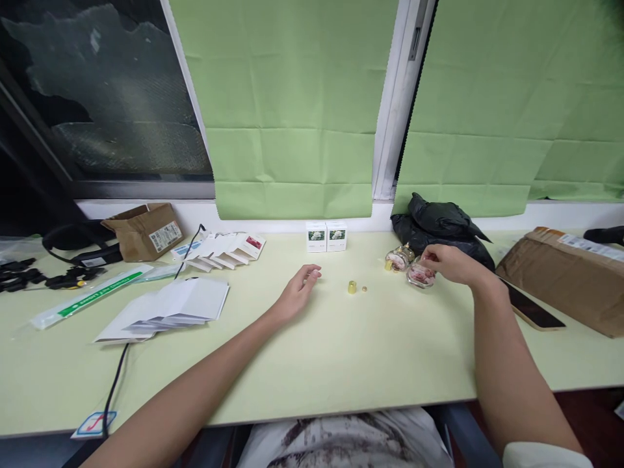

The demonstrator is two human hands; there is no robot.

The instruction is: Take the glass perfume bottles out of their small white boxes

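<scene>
Desk [312,364] | R hand [451,263] on jar [420,275] | L hand [299,289] resting open

the worktop [341,351] is pale yellow-green, plain. at twelve o'clock hang flat grass-green blinds [292,104] creased in a faint grid, split by a white window frame [390,130]. the two small boxes [326,236] at twelve o'clock are white with a dark green picture of a white flower. the little cap [351,287] at centre is shiny gold. the jar [420,275] at one o'clock is clear glass with pink and red inside. the bag [439,224] behind it is glossy black. the parcel [560,273] at three o'clock is cardboard brown with a white label. the folded papers [170,309] at nine o'clock are white; the cable [117,377] across them is black. the long packet [92,296] at ten o'clock is clear with a green stripe.
</scene>
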